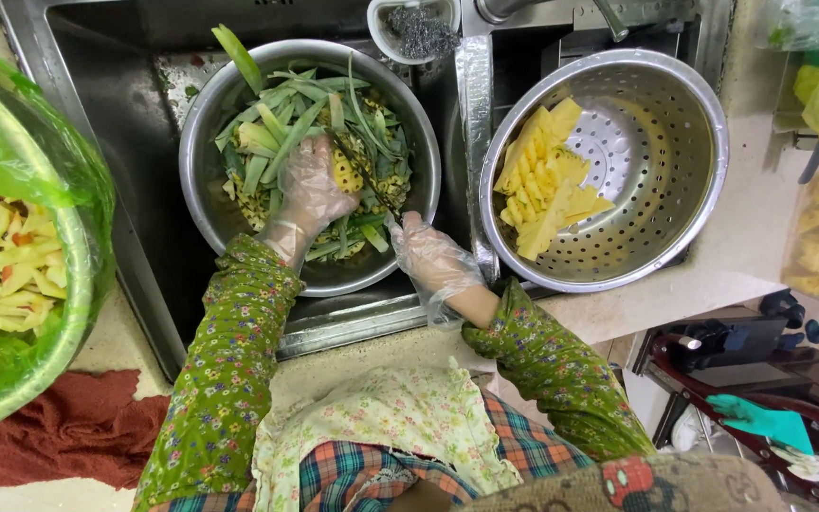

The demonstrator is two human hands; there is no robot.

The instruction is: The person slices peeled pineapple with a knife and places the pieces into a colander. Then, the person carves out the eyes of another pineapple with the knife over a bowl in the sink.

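Gloved in thin, crinkled clear plastic, my left hand [313, 194] is clamped around a pineapple [348, 171], a knobbly yellow piece still showing its brown eyes, held over the middle of a round steel bowl [409, 123]. My right hand [433, 258], gloved the same way, is closed on the handle of a knife [364, 173]; I see the thin dark blade run from that fist up and to the left, crossing the fruit. I read the pineapple's long axis as running roughly away from me, toward the far rim, though the hand covers too much of it to be certain. Beneath it the bowl is heaped with long, pointed green leaves [286, 114] and scaly peel. It sits in the left basin of a dark metal sink [135, 104]. Over the right basin rests a perforated steel colander [656, 161], and peeled yellow pineapple wedges [547, 180] lie against its left wall. Near my left elbow, a large bowl lined with a glossy green plastic bag [21, 161] holds pale yellow cut pieces, and a rust-red towel [68, 427] of nubby cloth lies on the counter beside it.
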